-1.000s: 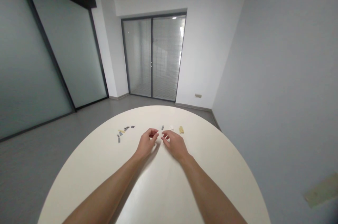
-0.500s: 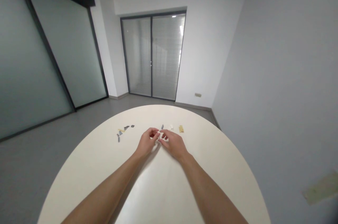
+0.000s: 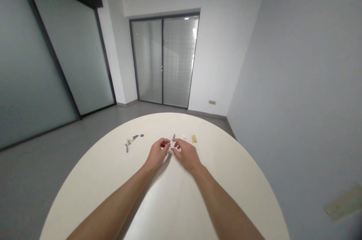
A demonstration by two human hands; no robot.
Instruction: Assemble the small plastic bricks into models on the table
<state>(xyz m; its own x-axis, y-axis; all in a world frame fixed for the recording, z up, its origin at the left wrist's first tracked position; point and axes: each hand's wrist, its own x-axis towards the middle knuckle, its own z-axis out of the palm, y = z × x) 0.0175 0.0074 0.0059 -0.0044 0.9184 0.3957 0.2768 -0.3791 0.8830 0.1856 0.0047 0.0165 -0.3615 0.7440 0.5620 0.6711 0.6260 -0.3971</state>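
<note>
**Two hands face each other among small pieces on a round table**

From my remote seat I see the left hand (image 3: 157,152) and right hand (image 3: 187,153) meeting over a pale round table (image 3: 172,210). The left fingertips bunch narrowly; whether they pinch anything, I cannot tell. The right thumb and forefinger stand slightly apart. A grey piece (image 3: 174,136) lies at 12 o'clock, just beyond them, a white piece (image 3: 184,136) at 1, a yellow piece (image 3: 194,139) at 2. I judge a stray knuckle could knock the grey piece (tiny things skid easily), and fingers blocking my view could cause a fumble. Toward 10 o'clock, dark pieces (image 3: 135,137) lie well apart, out of the way.
</note>
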